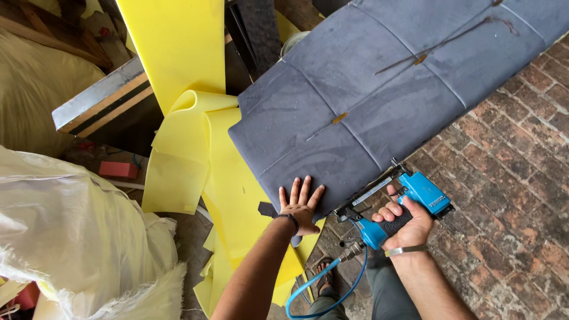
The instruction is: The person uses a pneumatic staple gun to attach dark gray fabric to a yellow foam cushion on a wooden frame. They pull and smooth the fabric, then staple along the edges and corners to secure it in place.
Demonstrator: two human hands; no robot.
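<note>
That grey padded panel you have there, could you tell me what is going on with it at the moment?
A person presses the left hand flat, fingers spread, on the near edge of a grey upholstered panel with stitched seams. The right hand grips a blue pneumatic stapler, its nose set against the panel's edge and a blue air hose trailing down. Yellow foam sheets lie beneath and beside the panel, above a brick floor. A white sack sits at left.

Foam sheets [195, 160] left of cushion panel [355, 95]
</note>
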